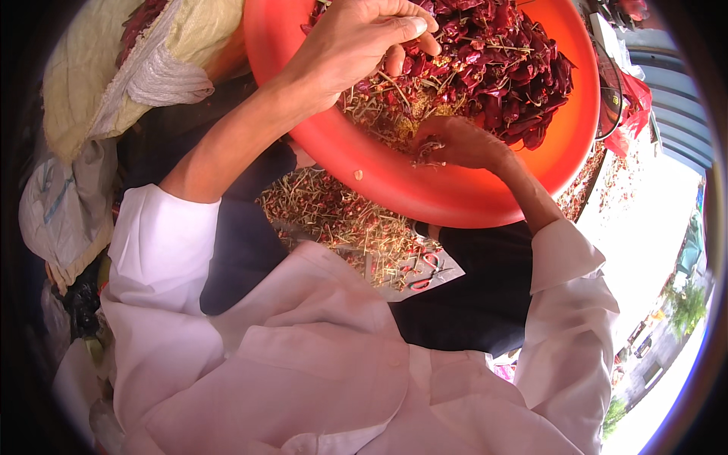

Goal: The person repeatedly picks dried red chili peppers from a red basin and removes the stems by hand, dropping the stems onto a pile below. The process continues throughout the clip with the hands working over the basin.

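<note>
A wide red plastic basin (392,185) stands before me, holding a heap of dried red chillies (506,62). Loose chilli stems (364,108) and yellow seeds (424,108) lie on its near side. Above the heap, my left hand (364,42) is loosely curled, its thumb close to the fingers; whether anything is in it is hidden. My right hand (463,142) is low inside the near rim, slightly blurred, with a small bunch of stem scraps (429,149) in its fingers.
Below the basin, cut stems and chilli bits (347,219) cover the ground between my legs. Scissors with red handles (426,273) lie among them. A woven sack (165,62) with chillies in its mouth stands at upper left. Red plastic bags (631,108) lie beyond the basin's right side.
</note>
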Demonstrator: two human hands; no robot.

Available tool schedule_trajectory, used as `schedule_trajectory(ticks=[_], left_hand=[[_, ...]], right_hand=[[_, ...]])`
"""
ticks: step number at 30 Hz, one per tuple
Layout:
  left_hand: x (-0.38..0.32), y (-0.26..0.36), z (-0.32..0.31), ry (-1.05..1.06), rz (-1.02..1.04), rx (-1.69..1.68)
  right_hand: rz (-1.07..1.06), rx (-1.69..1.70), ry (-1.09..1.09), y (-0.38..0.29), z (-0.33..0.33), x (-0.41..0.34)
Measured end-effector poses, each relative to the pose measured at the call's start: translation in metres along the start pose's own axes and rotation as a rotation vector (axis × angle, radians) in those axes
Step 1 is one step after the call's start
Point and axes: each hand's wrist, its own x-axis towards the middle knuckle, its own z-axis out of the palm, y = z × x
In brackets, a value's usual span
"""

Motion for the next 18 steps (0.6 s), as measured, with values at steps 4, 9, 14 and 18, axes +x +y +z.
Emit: schedule_trajectory(ticks=[4,9,14,18], left_hand=[[0.001,-0.002,0.003,0.019,-0.045,0.026],[0.001,0.0,0.007,0.042,-0.1,0.009],[-0.001,0.005,0.008,0.028,-0.137,0.037],[-0.002,0.009,0.01,0.044,-0.129,0.056]], right_hand=[[0.229,0.135,0.05,-0.007,-0.018,-0.012],[0.355,0.352,0.0,0.007,-0.031,-0.024],[0.126,0.056,0.097,0.034,-0.024,-0.031],[0.259,-0.13,0.13,0.031,-0.02,-0.032]])
